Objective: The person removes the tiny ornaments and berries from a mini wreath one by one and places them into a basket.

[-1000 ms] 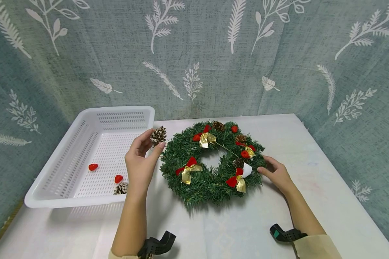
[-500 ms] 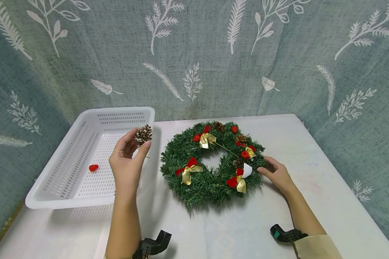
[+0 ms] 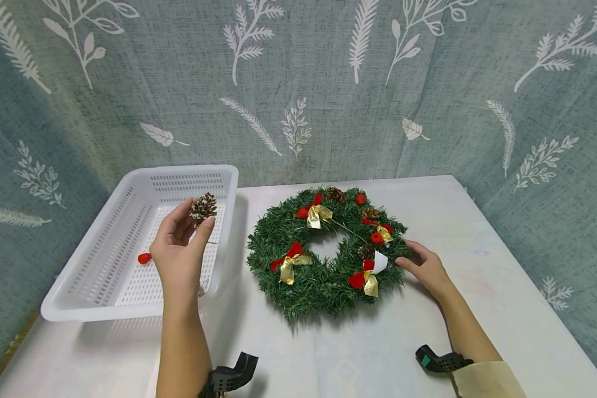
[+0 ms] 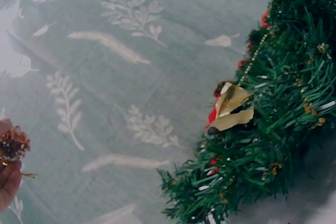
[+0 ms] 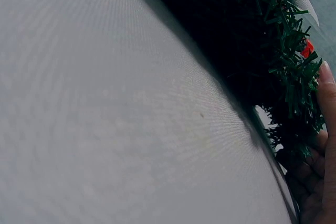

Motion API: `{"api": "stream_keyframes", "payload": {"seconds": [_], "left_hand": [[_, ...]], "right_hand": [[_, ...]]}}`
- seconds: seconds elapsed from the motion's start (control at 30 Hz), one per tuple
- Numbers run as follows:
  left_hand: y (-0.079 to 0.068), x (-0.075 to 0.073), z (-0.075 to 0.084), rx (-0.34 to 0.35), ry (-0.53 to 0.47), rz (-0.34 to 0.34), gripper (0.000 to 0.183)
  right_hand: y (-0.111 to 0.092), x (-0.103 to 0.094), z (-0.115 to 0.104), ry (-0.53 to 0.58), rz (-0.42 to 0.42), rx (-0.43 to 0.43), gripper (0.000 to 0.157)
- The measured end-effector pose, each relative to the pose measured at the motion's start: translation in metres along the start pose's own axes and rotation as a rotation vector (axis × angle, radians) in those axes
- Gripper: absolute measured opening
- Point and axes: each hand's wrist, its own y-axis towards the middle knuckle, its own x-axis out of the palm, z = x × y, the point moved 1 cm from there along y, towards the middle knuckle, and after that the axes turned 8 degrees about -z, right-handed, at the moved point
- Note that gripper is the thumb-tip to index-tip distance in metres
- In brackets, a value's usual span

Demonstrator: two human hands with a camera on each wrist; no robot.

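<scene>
A brown pine cone with whitish scale tips [image 3: 203,208] is pinched between the thumb and fingers of my left hand [image 3: 177,257], above the right part of the white basket [image 3: 104,315]. A thin wire end sticks out below the cone, as the left wrist view also shows at the cone [image 4: 14,144]. On the table lies a green artificial wreath [image 3: 318,298], dressed with red and gold bows, pine cones and red berries. My right hand [image 3: 428,271] grips its right edge, thumb on top and fingers beneath, seen at the thumb [image 5: 328,98]; the fingertips are partly hidden.
Inside the basket lies a red berry-like piece [image 3: 144,258]. Another pine cone [image 3: 200,290] there is mostly hidden behind my left forearm. A patterned grey-green cloth [image 3: 328,143] hangs behind the white table [image 3: 368,354].
My left hand has moved left with the pine cone, from beside the wreath to over the basket. The right hand and the wreath have stayed in place.
</scene>
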Motion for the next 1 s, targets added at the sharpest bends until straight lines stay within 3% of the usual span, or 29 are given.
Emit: {"api": "stream_keyframes", "payload": {"seconds": [0.5,1.0], "left_hand": [[0.005,-0.016,-0.006,0.004,-0.002,0.07,0.041],[0.012,-0.021,-0.019,-0.047,0.059,0.09,0.044]], "right_hand": [[0.001,0.0,0.001,-0.01,0.002,-0.005,0.063],[0.0,0.0,-0.002,-0.007,0.014,-0.015,0.06]]}}
